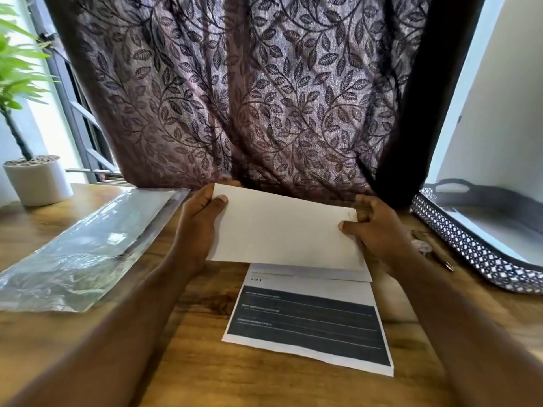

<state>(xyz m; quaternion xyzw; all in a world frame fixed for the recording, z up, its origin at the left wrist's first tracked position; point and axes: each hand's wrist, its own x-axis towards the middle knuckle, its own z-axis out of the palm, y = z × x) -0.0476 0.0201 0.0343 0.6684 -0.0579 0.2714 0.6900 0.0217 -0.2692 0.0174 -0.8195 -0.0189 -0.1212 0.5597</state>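
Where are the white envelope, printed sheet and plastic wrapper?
white envelope [285, 230]: head view, middle of its blank face.
printed sheet [308, 324]: head view, its dark printed block.
plastic wrapper [88, 248]: head view, its crinkled middle.

Two hands are in view: the left hand [199, 227] and the right hand [379, 230]. They hold one white envelope [285, 227]. On the bench [176, 362] there are one printed sheet [308, 318], one clear plastic bag [88, 245], one pen [440, 259], one patterned tray [470, 254] and one potted plant [35, 180]. Behind hangs one curtain [235, 98].
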